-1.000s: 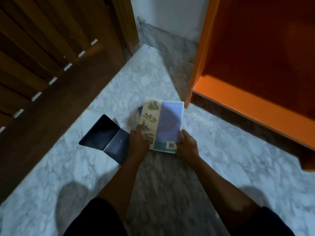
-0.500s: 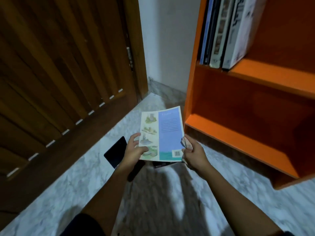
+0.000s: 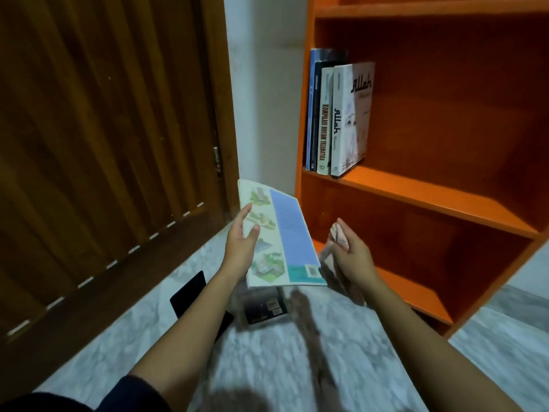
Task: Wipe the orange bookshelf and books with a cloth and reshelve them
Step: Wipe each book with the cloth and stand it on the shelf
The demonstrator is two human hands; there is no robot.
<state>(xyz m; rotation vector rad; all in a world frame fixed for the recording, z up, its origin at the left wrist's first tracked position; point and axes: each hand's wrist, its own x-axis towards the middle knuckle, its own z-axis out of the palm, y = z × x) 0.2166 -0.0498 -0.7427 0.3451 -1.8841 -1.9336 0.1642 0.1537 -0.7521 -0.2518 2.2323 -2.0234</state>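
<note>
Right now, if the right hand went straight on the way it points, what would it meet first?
The right hand, gripping the cloth, would likely meet the left side panel of the orange bookshelf, just beside the book; depth is unclear.

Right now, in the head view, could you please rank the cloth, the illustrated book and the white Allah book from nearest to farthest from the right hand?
1. cloth: gripped in the right hand itself.
2. illustrated book: just to its left, held by the left hand.
3. white Allah book: upright on the orange bookshelf, above and beyond the hand.
</note>
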